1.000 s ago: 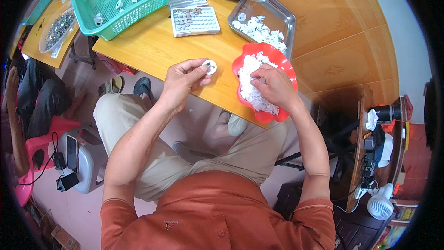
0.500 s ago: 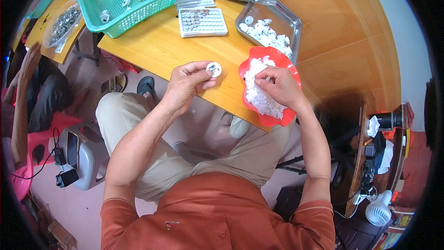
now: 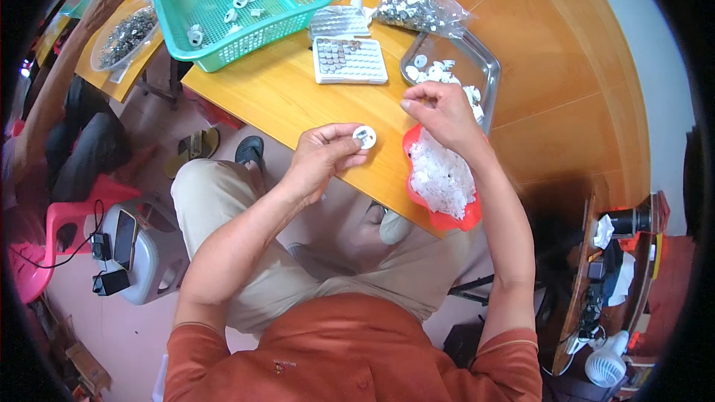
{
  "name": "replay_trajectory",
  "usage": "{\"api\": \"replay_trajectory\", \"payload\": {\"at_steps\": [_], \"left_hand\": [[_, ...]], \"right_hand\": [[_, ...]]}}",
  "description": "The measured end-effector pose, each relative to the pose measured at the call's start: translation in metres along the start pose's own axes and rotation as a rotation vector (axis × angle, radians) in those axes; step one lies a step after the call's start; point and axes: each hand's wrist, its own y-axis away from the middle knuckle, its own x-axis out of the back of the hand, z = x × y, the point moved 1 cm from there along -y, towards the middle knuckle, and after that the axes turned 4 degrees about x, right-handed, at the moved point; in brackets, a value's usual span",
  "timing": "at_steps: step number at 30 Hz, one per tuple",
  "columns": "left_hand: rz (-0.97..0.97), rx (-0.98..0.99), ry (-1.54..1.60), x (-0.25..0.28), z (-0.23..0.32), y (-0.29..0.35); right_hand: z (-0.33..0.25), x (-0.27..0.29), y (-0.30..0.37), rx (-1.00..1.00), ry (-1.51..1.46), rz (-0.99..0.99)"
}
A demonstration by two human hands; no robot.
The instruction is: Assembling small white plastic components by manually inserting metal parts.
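Observation:
Between the thumb and fingers of my left hand (image 3: 325,158) is a round white plastic part (image 3: 364,137) with small metal pieces on its face, held over the table's near edge. My right hand (image 3: 445,113) is pinched shut above the far end of a red wavy-rimmed bowl (image 3: 463,221); whatever its fingertips hold is too small to make out. Small white plastic bits (image 3: 441,179) heap up inside the bowl. Behind that hand lies a metal tray (image 3: 493,67) with white round parts (image 3: 434,71), partly hidden by the hand.
A green basket (image 3: 216,62) with white parts stands at the far left of the wooden table (image 3: 275,88). White gridded trays (image 3: 350,73) and a clear bag of small metal parts (image 3: 418,11) lie farther back. At the left, another person's arm (image 3: 56,97) reaches near a tub (image 3: 123,41).
My right hand has lifted out of the white bits and moved away from me, toward the metal tray. My left hand still holds the round part. The whole view has shifted slightly.

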Motion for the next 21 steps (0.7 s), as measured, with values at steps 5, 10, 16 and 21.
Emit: {"api": "replay_trajectory", "payload": {"at_steps": [5, 10, 16, 21], "left_hand": [[-0.015, -0.018, 0.005, 0.002, -0.002, -0.001], [-0.033, -0.038, 0.026, 0.005, 0.0, 0.0], [-0.014, -0.038, 0.023, 0.006, 0.008, -0.001], [-0.008, -0.04, 0.048, 0.006, 0.014, -0.003]], "right_hand": [[0.003, -0.027, -0.057, 0.048, 0.09, -0.021], [0.02, -0.044, -0.104, 0.128, 0.157, 0.007], [0.042, -0.058, -0.137, 0.205, 0.403, -0.061], [0.038, -0.061, -0.142, 0.153, 0.409, -0.143]]}}
